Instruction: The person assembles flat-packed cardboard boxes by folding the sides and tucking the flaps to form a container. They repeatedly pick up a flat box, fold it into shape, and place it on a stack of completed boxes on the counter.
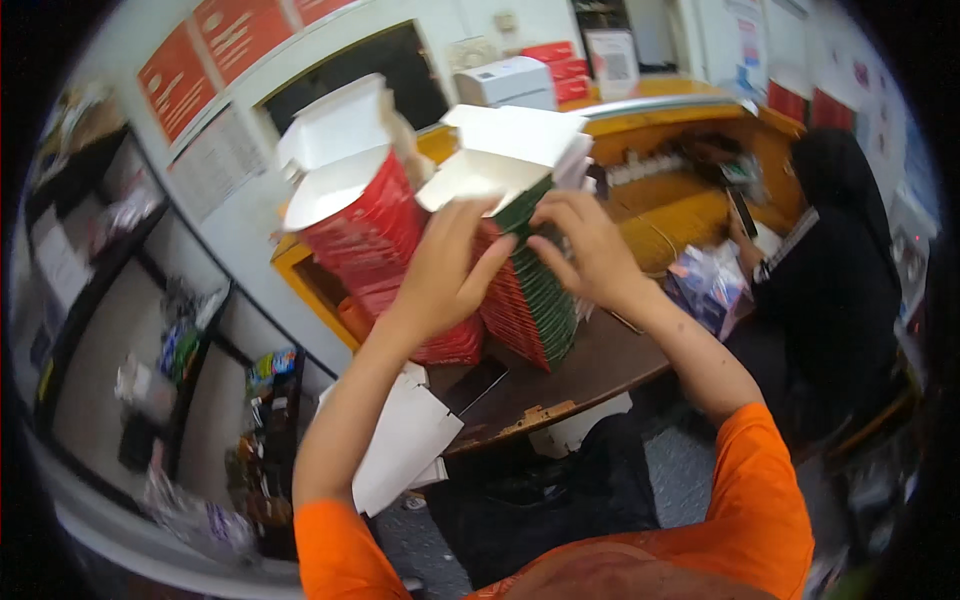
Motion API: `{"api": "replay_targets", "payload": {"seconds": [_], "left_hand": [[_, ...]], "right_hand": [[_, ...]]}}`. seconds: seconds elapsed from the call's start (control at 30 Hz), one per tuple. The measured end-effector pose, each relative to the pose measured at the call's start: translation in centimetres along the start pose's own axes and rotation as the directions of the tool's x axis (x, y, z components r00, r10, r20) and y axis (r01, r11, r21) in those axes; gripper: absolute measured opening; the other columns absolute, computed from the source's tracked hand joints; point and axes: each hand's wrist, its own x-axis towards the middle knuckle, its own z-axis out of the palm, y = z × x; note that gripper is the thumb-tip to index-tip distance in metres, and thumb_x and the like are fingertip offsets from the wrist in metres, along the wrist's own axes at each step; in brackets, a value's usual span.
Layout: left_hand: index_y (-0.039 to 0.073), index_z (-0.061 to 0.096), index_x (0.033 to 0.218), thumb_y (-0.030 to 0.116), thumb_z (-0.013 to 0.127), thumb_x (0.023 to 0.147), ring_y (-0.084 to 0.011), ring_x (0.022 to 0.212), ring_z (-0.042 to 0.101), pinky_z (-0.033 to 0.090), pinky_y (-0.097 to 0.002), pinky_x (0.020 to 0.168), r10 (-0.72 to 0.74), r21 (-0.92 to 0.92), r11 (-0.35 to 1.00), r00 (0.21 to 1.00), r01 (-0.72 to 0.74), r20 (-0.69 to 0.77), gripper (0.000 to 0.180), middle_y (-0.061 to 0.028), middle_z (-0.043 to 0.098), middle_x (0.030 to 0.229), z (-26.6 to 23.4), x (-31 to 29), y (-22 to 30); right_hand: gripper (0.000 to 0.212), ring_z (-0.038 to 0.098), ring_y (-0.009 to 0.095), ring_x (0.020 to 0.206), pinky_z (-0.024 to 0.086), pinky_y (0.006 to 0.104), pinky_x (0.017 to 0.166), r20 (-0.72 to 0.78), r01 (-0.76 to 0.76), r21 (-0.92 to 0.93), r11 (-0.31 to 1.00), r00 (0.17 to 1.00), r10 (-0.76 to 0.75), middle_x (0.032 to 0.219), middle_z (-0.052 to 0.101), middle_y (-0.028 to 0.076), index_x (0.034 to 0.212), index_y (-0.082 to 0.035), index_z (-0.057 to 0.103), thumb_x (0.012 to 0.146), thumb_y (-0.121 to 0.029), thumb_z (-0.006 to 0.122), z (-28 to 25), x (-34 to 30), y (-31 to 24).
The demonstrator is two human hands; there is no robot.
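Stack of green-and-red boxes [528, 300] between left hand [448, 262] and right hand [592, 252], both near its top, both spread wide

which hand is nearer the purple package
Right. The right hand is left of the purple package, by the green side of the box stack; the left hand is farther left, by the stack's opposite side.
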Motion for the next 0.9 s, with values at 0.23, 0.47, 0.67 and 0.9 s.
{"api": "replay_targets", "payload": {"seconds": [0.23, 0.47, 0.67, 0.9], "left_hand": [[-0.01, 0.042, 0.146, 0.051, 0.086, 0.074, -0.0427, 0.144, 0.037, 0.033, -0.045, 0.118, -0.72, 0.462, 0.672, 0.367, 0.579, 0.589, 0.104, -0.034, 0.042, 0.15, -2.5, -30.5, -3.2], [-0.015, 0.033, 0.15, 0.064, 0.091, 0.061, -0.0443, 0.143, 0.042, 0.026, -0.0433, 0.123, -0.738, 0.445, 0.323, -0.072, 0.835, 0.671, 0.132, -0.0374, 0.047, 0.147, -3.7, -32.8, -5.0], [-0.011, 0.054, 0.138, 0.048, 0.094, 0.065, -0.041, 0.138, 0.05, 0.036, -0.0432, 0.117, -0.663, 0.438, 0.64, 0.166, 0.631, 0.73, 0.102, -0.0318, 0.06, 0.135, -1.9, -35.6, -4.9], [-0.003, 0.073, 0.099, 0.011, 0.064, 0.095, -0.0124, 0.068, 0.059, 0.05, -0.0317, 0.065, -0.883, 0.18, 0.411, 0.342, 0.893, 0.321, 0.017, -0.0025, 0.067, 0.076, -11.0, -35.7, -8.5]], "right_hand": [[0.009, 0.064, 0.032, 0.092, 0.051, 0.0405, 0.081, 0.461, -0.43, 0.492, 0.757, 0.866, 0.193, 0.096, 0.064, 0.014, 0.102, -0.005, 0.064, 0.095, -0.012, 0.064, 2.0, -18.6, -7.4], [0.018, 0.068, 0.02, 0.087, 0.055, 0.0348, 0.075, 0.795, -0.849, 0.43, 0.306, 0.517, 0.317, 0.099, 0.068, 0.013, 0.114, -0.001, 0.065, 0.1, -0.012, 0.061, 5.4, -31.6, -15.1], [0.02, 0.068, 0.022, 0.09, 0.055, 0.0355, 0.079, 0.812, -0.822, 0.468, 0.325, 0.545, 0.208, 0.105, 0.067, 0.013, 0.117, 0.0, 0.063, 0.103, -0.014, 0.06, 7.8, -31.6, -17.3], [0.02, 0.068, 0.022, 0.094, 0.055, 0.0353, 0.081, 0.904, -0.909, 0.341, 0.239, 0.387, 0.183, 0.106, 0.068, 0.014, 0.116, 0.0, 0.063, 0.101, -0.013, 0.06, 6.7, -33.2, -17.7]]}}
